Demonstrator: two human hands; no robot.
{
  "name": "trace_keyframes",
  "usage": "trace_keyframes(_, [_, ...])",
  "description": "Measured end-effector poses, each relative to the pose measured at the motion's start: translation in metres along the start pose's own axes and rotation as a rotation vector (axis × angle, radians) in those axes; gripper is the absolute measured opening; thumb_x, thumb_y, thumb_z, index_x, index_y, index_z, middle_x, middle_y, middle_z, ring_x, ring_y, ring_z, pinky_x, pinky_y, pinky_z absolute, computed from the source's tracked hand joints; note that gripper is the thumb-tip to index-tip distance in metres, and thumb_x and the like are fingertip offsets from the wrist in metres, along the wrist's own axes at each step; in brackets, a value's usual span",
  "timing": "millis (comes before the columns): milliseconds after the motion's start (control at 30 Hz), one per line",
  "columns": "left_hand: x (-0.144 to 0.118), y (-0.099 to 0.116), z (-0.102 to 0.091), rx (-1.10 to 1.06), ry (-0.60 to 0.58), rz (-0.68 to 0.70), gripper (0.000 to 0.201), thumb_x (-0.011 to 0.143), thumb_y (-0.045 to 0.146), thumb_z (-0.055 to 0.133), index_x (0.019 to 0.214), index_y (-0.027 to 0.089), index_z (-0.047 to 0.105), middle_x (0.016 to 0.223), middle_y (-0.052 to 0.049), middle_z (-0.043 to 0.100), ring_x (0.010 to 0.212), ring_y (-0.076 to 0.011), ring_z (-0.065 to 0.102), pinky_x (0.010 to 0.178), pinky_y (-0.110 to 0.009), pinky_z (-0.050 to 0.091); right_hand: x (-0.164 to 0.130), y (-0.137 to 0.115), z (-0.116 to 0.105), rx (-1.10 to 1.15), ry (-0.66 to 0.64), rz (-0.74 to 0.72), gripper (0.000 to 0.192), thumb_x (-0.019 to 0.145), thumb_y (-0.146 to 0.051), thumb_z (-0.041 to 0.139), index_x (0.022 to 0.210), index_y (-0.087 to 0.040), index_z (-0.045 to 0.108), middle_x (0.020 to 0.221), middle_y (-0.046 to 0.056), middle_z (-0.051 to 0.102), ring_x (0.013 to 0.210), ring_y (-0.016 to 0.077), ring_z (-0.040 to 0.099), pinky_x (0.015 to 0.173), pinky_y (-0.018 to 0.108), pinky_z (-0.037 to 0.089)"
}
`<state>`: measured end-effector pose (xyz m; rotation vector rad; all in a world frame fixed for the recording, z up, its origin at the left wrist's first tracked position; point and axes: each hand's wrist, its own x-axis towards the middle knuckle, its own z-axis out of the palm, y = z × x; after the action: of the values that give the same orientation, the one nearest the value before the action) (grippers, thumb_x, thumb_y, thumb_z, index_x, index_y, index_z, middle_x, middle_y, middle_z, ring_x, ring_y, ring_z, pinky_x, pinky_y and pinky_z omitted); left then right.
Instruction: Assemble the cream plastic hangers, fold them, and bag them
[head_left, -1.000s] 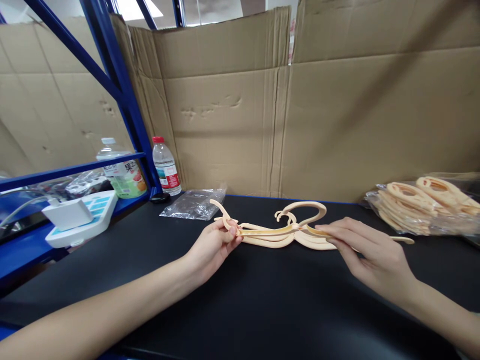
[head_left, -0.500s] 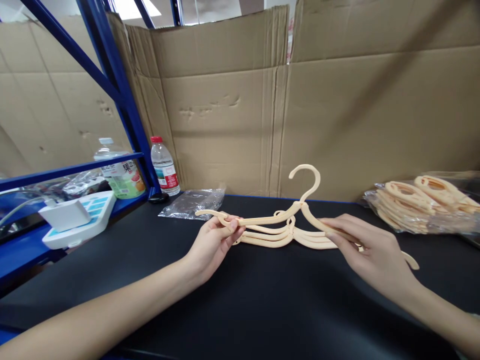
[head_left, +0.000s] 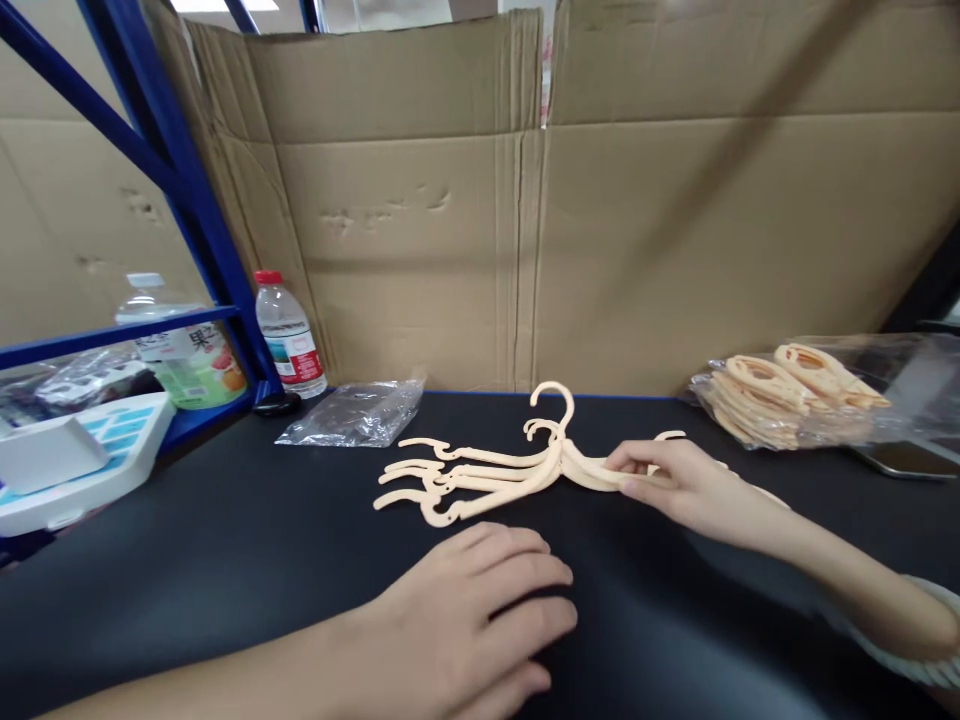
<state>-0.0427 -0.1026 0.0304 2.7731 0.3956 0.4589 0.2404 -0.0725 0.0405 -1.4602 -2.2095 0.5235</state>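
Peach plastic hangers (head_left: pixel 559 458): my right hand (head_left: pixel 675 478) pinches at least one by its right arm, thumb close to fingers. Left hand (head_left: pixel 469 620) loosely spread, nothing visible in it, in front of the hangers. Risk, I'd say: overlapping, they could snag and drag together if pulled. Versus earlier: left let go, top hook lower. Clear bag (head_left: pixel 360 410) behind-left of the hangers.

The right hand (head_left: pixel 679 480) grips one of the overlapping cream plastic hangers (head_left: pixel 559 462) on the matte black bench (head_left: pixel 270 560); the left hand (head_left: pixel 480 610), loosely spread, is nearer. A clear red-capped plastic bottle (head_left: pixel 287 335) stands far left.
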Motion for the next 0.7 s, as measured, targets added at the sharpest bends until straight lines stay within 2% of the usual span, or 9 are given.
trace_keyframes(67, [-0.001,0.004,-0.001,0.172,-0.035,0.025,0.043,0.09,0.027,0.05,0.132,0.02,0.047,0.139,-0.011,0.048,0.129,-0.0291,0.04,0.11,-0.047,0.031,-0.001,0.0,0.005,-0.062,-0.061,0.0,0.018,0.087,-0.026,0.046,0.088,-0.019,0.063,0.08,0.001,0.065,0.072,0.0169,0.058,0.066,0.027,0.043])
trace_keyframes(200, [-0.004,0.002,0.003,0.318,-0.061,-0.164,0.058,0.09,0.042,0.049,0.142,0.02,0.035,0.148,-0.011,0.036,0.133,-0.0332,0.036,0.108,-0.053,0.031,-0.002,0.003,0.013,-0.221,-0.065,-0.063,0.014,0.083,-0.017,0.047,0.075,-0.018,0.059,0.078,0.003,0.063,0.071,0.0169,0.056,0.066,0.028,0.04])
trace_keyframes(300, [-0.007,-0.003,0.011,0.346,-0.039,-0.246,0.061,0.091,0.046,0.045,0.145,0.022,0.03,0.147,-0.01,0.038,0.133,-0.0327,0.036,0.108,-0.055,0.029,-0.002,0.006,0.013,-0.339,-0.038,-0.047,0.012,0.08,-0.013,0.05,0.071,-0.018,0.057,0.078,0.004,0.061,0.073,0.0183,0.055,0.067,0.03,0.041])
trace_keyframes(400, [-0.008,-0.008,0.019,0.38,0.017,-0.334,0.058,0.091,0.047,0.044,0.143,0.023,0.033,0.147,-0.008,0.039,0.136,-0.0326,0.031,0.11,-0.055,0.025,-0.003,0.008,0.012,-0.422,0.0,-0.022,0.012,0.077,-0.01,0.051,0.074,-0.018,0.059,0.084,0.007,0.061,0.081,0.0218,0.056,0.072,0.034,0.044])
trace_keyframes(500, [-0.008,-0.012,0.022,0.368,0.088,-0.374,0.055,0.092,0.046,0.043,0.141,0.023,0.039,0.147,-0.008,0.039,0.137,-0.0328,0.03,0.111,-0.055,0.023,-0.006,0.006,0.017,-0.482,0.102,-0.048,0.024,0.077,-0.005,0.042,0.089,-0.014,0.062,0.098,0.013,0.061,0.093,0.0255,0.057,0.081,0.039,0.046])
trace_keyframes(567, [-0.009,-0.014,0.023,0.347,0.138,-0.391,0.054,0.092,0.044,0.044,0.141,0.023,0.04,0.147,-0.008,0.039,0.136,-0.033,0.031,0.111,-0.054,0.022,-0.008,0.002,0.026,-0.501,0.164,-0.074,0.034,0.082,-0.01,0.038,0.11,-0.01,0.058,0.116,0.018,0.058,0.111,0.0293,0.052,0.092,0.045,0.044])
trace_keyframes(633, [-0.01,-0.014,0.023,0.32,0.127,-0.384,0.057,0.091,0.043,0.045,0.143,0.023,0.035,0.148,-0.008,0.036,0.136,-0.0333,0.031,0.111,-0.054,0.024,-0.01,-0.001,0.037,-0.517,0.169,-0.077,0.046,0.088,-0.023,0.039,0.132,-0.008,0.046,0.136,0.019,0.048,0.13,0.032,0.039,0.103,0.05,0.038])
trace_keyframes(700, [-0.01,-0.016,0.024,0.301,0.087,-0.364,0.061,0.091,0.043,0.046,0.146,0.024,0.028,0.15,-0.008,0.031,0.137,-0.0329,0.03,0.11,-0.053,0.026,-0.01,-0.003,0.048,-0.528,0.101,-0.049,0.056,0.091,-0.033,0.037,0.141,-0.007,0.035,0.147,0.018,0.035,0.138,0.0316,0.026,0.109,0.051,0.03])
